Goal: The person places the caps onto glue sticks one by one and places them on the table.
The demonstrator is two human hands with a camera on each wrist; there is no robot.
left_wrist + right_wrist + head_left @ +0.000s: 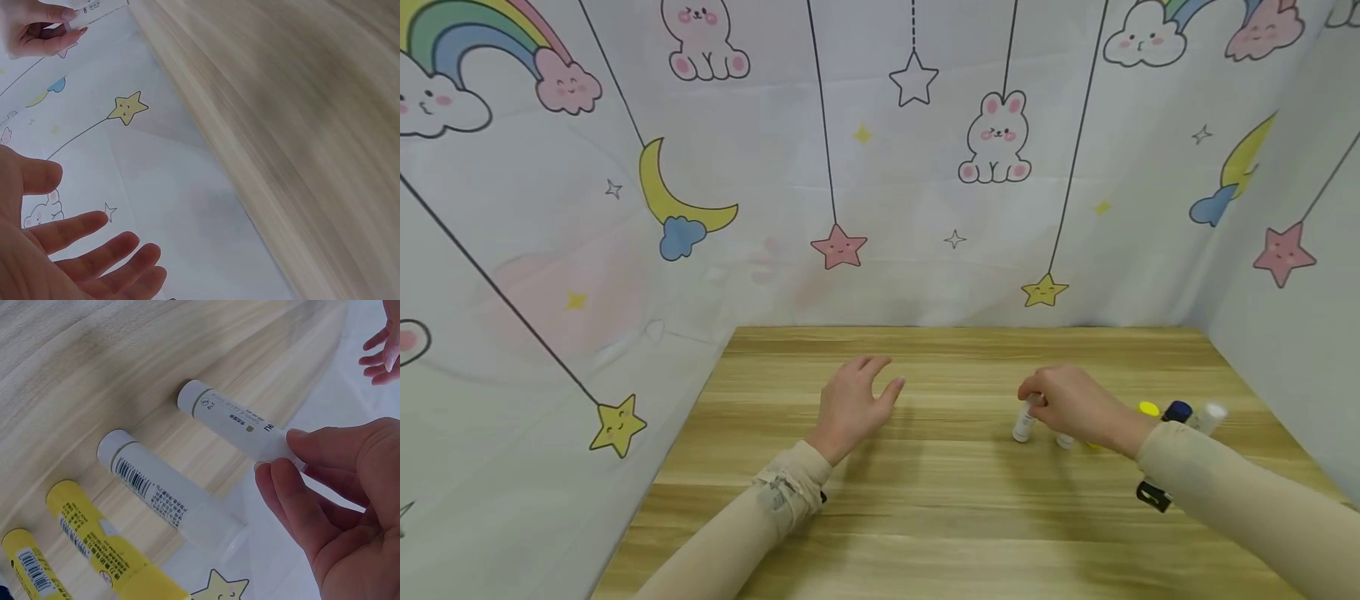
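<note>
My right hand (1075, 406) pinches the top end of a white glue stick (231, 419) between thumb and fingers. That stick (1022, 427) stands upright, its base at the wooden table. Beside it stands a second white glue stick (169, 490), mostly hidden behind the hand in the head view. Two yellow glue sticks (103, 540) follow in the same row. My left hand (853, 404) is held over the left part of the table, its fingers spread and slightly bent, with nothing in them.
Past the right wrist stand a dark blue-capped tube (1177, 411) and a white-capped tube (1212, 417). The wooden table (925, 517) meets a printed cloth (910, 283) at its back and sides. A black device (1152, 496) sits under the right wrist.
</note>
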